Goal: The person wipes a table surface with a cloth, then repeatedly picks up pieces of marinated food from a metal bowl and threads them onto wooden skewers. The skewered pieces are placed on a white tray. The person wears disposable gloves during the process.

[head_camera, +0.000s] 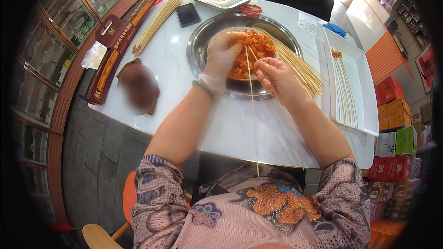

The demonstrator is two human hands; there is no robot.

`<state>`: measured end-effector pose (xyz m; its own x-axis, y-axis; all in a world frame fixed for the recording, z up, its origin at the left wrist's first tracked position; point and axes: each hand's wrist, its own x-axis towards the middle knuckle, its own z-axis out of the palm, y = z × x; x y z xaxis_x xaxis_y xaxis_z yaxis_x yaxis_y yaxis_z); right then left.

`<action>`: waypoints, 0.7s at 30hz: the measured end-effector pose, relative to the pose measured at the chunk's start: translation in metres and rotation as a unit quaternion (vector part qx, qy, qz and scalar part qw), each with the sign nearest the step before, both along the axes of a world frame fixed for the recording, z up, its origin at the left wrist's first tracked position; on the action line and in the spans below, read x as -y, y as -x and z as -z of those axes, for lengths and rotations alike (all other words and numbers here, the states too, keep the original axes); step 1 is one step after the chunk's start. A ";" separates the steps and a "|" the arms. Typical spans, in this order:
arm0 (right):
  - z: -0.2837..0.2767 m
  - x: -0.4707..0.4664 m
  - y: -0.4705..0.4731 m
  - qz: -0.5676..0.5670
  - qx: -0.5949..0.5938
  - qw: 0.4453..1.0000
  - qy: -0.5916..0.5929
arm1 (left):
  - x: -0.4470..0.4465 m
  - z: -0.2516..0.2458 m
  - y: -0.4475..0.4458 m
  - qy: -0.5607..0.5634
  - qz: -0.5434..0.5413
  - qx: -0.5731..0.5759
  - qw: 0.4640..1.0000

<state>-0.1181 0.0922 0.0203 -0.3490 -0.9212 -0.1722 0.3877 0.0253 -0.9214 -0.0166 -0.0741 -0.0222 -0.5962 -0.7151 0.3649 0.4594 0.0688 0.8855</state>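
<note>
My left hand (221, 53), in a clear plastic glove with a green bangle at the wrist, reaches into a bowl (214, 38) of red-sauced food pieces (258, 43), probably marinated meat. Its curled fingers touch the pieces; whether one is pinched between them is hard to make out. My bare right hand (277, 76) grips a thin bamboo skewer (254, 53), its tip at the food near my left fingers. A second long skewer (252, 110) slants from the bowl down past the table's edge. The bowl sits in a round steel basin (193, 46), and a bundle of skewers (301, 65) leans across its right side.
A white tray (363, 86) at right holds several skewers with food on their tips. Beyond the basin are red-handled scissors (251, 9) and a steel tray (225, 5). At left lie a phone (188, 15), more skewers (157, 22), a long box (117, 50) and a blurred brown object (138, 88).
</note>
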 end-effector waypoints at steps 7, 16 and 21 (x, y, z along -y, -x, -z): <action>-0.001 0.001 0.003 -0.003 -0.012 1.000 -0.015 | -0.004 -0.003 -0.003 0.101 -0.033 0.078 0.991; 0.011 0.005 0.004 -0.012 0.018 1.000 0.020 | 0.000 0.006 0.002 0.166 -0.051 0.102 0.979; 0.012 0.010 -0.002 0.015 -0.005 1.000 0.022 | 0.000 0.006 0.003 0.143 -0.033 0.092 0.985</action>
<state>-0.1164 0.0818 0.0087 -0.3781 -0.9167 -0.1290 0.3792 -0.0263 -0.9249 -0.0192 -0.0741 -0.0282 -0.6268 -0.6378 0.4475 0.2801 0.3515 0.8933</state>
